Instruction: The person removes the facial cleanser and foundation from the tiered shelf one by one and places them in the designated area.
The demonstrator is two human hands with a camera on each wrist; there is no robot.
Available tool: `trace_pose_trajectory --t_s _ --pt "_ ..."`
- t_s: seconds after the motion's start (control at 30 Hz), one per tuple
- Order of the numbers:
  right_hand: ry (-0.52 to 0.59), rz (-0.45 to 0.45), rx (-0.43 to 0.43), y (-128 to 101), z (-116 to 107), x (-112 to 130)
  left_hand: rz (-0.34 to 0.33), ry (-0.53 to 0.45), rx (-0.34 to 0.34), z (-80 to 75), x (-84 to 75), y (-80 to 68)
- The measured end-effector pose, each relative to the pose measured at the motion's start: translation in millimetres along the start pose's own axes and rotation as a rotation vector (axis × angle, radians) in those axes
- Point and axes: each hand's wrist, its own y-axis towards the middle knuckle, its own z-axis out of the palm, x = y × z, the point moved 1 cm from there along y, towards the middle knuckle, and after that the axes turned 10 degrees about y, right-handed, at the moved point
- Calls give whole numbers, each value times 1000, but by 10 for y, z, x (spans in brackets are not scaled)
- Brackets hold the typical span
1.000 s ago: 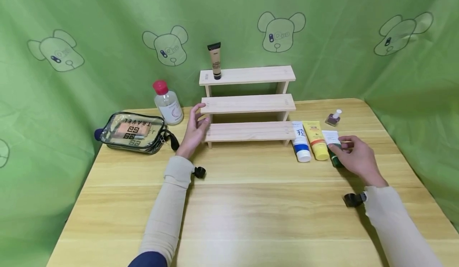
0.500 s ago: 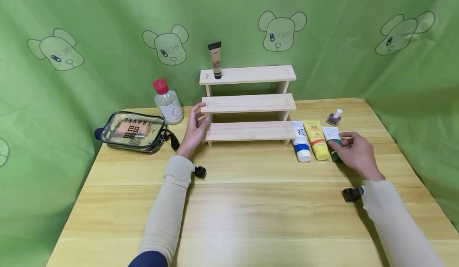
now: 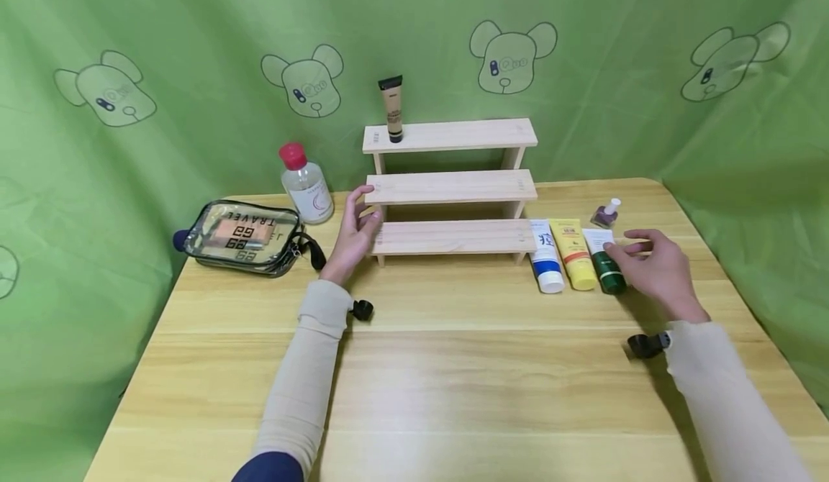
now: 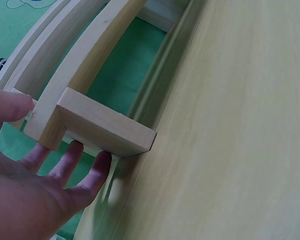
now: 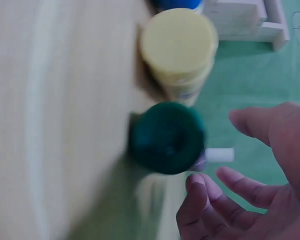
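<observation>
While the left hand (image 3: 352, 234) rests with relaxed fingers against the left end of the wooden stepped shelf (image 3: 451, 187), the right hand (image 3: 654, 266) hovers loosely spread just beside the green-capped tube (image 3: 604, 260), gripping nothing. Seen from the head camera, that tube lies flat on the table (image 3: 453, 381), its long axis running away from the person and its dark cap toward them. It is the rightmost of three parallel tubes, touching or nearly touching the yellow tube (image 3: 573, 253), with the blue-and-white tube (image 3: 544, 255) next to the shelf's right foot. A nail polish bottle (image 3: 605, 213) stands behind them. On the top step stands a beige tube (image 3: 392, 108), cap up. Left of the shelf sit a red-capped bottle (image 3: 304, 185) and a clear pouch (image 3: 242, 236) holding some flat orange item with lettering.

From the left wrist, the left hand (image 4: 30, 195) has fingers (image 4: 97, 170) straight under the shelf's foot block (image 4: 97, 125), thumb by the board's end.

From the right wrist, blurred, the green cap (image 5: 166, 137) faces the lens beside the yellow cap (image 5: 179, 42); the right hand (image 5: 255, 190) is spread, its fingers (image 5: 197, 200) close to the cap; whether they touch it I cannot tell.
</observation>
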Motion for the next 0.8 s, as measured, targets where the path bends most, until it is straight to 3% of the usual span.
trace_pose_trajectory --t_s 0.23,0.47,0.8 --pt "69 -18 -66 1 7 332 -2 5 4 -5 4 -2" --pt "187 -159 -136 23 184 724 0 9 5 5 12 15" --pt "305 -277 -101 168 350 1257 -14 12 3 3 2 -9"
